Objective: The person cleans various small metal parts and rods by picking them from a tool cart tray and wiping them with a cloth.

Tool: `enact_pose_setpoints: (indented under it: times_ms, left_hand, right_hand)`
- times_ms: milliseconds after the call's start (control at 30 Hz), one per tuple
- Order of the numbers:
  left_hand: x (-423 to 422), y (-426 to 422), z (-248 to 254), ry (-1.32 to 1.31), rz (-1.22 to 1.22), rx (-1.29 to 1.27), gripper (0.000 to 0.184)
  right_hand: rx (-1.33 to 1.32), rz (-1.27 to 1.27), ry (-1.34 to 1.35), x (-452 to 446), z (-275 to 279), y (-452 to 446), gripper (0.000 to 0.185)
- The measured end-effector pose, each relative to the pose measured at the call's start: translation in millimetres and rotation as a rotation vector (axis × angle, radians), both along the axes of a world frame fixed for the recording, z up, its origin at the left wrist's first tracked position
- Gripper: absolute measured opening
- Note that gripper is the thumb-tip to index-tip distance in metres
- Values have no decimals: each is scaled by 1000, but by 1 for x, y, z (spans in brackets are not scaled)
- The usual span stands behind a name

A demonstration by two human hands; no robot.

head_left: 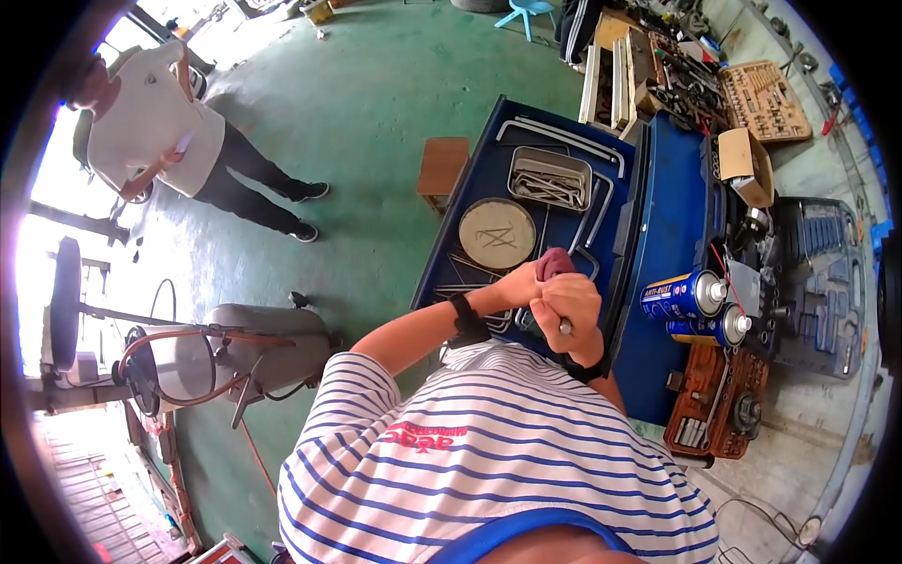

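Note:
Both hands are together over the open drawer point(442, 273) of a blue tool cabinet. My right hand point(575, 303) is closed around a metal rod point(565, 326), whose round end pokes out below the fist. Against it, my left hand point(519, 285) is closed on a dark red, cloth-like bundle point(554, 263). The rest of the rod is hidden by fingers. In the drawer lie a round tin lid point(496, 232) with thin pieces on it, a metal tray point(523, 171) of small wrenches or keys, and several large bent hex keys point(564, 141).
Two blue anti-rust spray cans point(684, 297) stand on the cabinet top, right of my hands. Nearby are an orange socket case point(691, 414), a grey tool case point(817, 282) and a cardboard box point(742, 164). A wooden stool point(442, 167) and another person point(160, 122) are left, with a grey tank point(272, 338) nearer.

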State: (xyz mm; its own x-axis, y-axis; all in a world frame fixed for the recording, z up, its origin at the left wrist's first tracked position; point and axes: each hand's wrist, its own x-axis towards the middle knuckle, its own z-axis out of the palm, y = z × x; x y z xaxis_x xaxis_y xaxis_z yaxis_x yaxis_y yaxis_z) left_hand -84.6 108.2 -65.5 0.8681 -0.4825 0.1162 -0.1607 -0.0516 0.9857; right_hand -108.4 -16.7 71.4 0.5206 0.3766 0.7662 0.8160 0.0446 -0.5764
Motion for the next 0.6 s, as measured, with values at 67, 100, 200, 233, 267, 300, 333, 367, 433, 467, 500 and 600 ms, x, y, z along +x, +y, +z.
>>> enact_pose_setpoints:
  times_ms: [67,100,200,233,267,300,333,367,433,467,500,600]
  left_hand:
    - [-7,13,17,111,93,135,46]
    - [-9,19,18,71,118,126,46]
    - [-12,38,14,-113,226,436,49]
    - [-15,44,12,-114,222,442,49]
    - [-20,50,9,-5,249,325,45]
    - [-25,54,13,104,275,208,42]
    - [-28,58,18,105,269,213,42]
    - [-30,61,24,238,278,114,39]
    - [-28,68,30,395,229,-109,40]
    - [-27,67,33,395,228,-108,40]
    - [-27,63,40,621,276,-433,45]
    - [-24,50,75,828,278,-810,56]
  right_hand:
    - [191,-36,-61,-2,4,-4,19]
    - [360,-181,-94,-2,6,0,23]
    - [687,-291,-245,15,31,-6,35]
    - [688,-261,-300,21,40,-14,38]
    - [690,-235,-354,24,46,-22,41]
    - [655,-247,-355,25,52,-25,42]
    - [620,-260,-357,26,56,-27,43]
    - [642,-275,-357,27,58,-25,44]
    - [655,-271,-362,26,55,-22,45]
    - [665,-260,-363,25,52,-20,46]
    - [696,-277,-348,25,48,-15,46]
    - [562,-309,-228,27,27,8,42]
